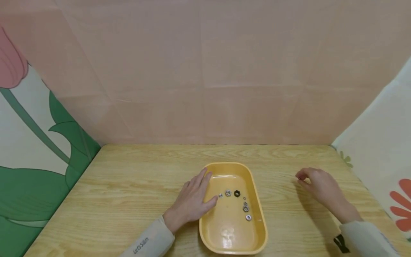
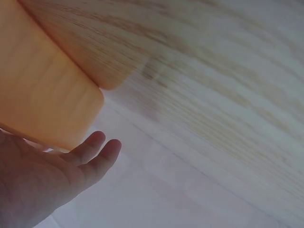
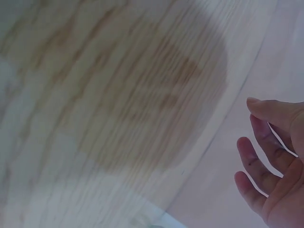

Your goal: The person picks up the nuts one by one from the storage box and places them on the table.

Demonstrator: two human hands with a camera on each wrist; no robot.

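- Pinkish backdrop (image 1: 199, 78) stands behind a wood-grain worktop (image 1: 141, 189) in the head view, with a leaf-patterned panel (image 1: 61, 150) at left and a red-flowered panel (image 1: 379, 150) at right.
- Near the worktop's front edge lies a yellow tray (image 1: 224, 226), between the two hands; inside are small silver nuts, a larger one (image 1: 228, 193) and a black nut (image 1: 237, 193) among them, in a bent line.
- At the tray's left rim rests the left hand (image 1: 191, 203), fingers extended and spread, thumb reaching over the rim beside the nearest small nut (image 1: 220, 195), apart from it.
- Well to the tray's right, the right hand (image 1: 322, 187) has thumb and forefinger brought together; whether anything sits between them cannot be told.
- From the left wrist, the tray's outer wall fills the upper left, just beside the left hand, two of whose fingers reach past it.
- From the right wrist, thumb and forefinger meet narrowly, the other fingers loosely bent, with worktop and backdrop beyond.
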